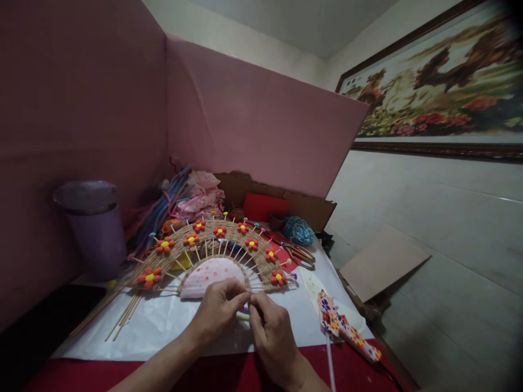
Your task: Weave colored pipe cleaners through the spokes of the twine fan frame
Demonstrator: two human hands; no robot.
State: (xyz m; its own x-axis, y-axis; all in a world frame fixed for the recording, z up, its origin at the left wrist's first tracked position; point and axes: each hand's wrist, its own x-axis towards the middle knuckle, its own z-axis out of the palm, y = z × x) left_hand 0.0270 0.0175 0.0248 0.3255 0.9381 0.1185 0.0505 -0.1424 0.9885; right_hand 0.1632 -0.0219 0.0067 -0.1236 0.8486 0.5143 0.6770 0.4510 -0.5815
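A half-round woven craft piece (212, 250) of tan cord on thin wooden spokes lies on white paper (163, 321). Red flowers with yellow centres dot its arc, and a pink dotted half-disc (210, 275) forms its middle. My left hand (218, 313) and my right hand (272, 332) meet just in front of it. Both pinch a small pale object (243, 314) between fingertips; I cannot make out what it is.
A purple lidded bucket (96, 228) stands at the left. Pipe cleaners (163, 209), pink fabric (202, 196), a blue yarn ball (298, 230), scissors (296, 251) and a cardboard box (286, 198) lie behind. A patterned stick shape (347, 329) rests at the right. Pink panels wall the table.
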